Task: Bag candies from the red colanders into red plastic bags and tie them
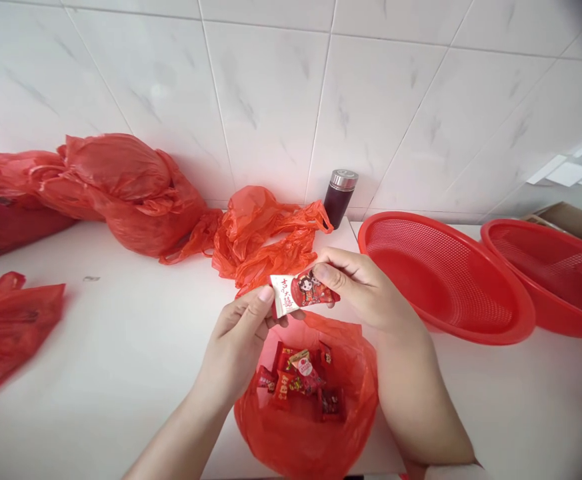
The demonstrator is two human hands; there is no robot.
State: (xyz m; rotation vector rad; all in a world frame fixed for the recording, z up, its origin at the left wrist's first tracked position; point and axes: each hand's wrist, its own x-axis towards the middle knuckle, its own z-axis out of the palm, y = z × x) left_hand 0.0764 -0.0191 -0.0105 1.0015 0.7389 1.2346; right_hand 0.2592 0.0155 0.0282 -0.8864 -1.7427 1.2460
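Between both hands is a small red and white candy packet printed with cartoon figures. My left hand pinches its left end between thumb and fingers. The right end is gripped by my right hand, thumb on the printed face. Just below them stands an open red plastic bag, its mouth spread wide. Inside it lie several wrapped candies, mostly red, one of them with a pale top. The packet is held above the far rim of this bag.
Crumpled red plastic bags lie behind my hands, beside a dark thermos. Full, knotted red bags line the wall on the left. Another red bag is at the near left. Two red plastic baskets stand on the right.
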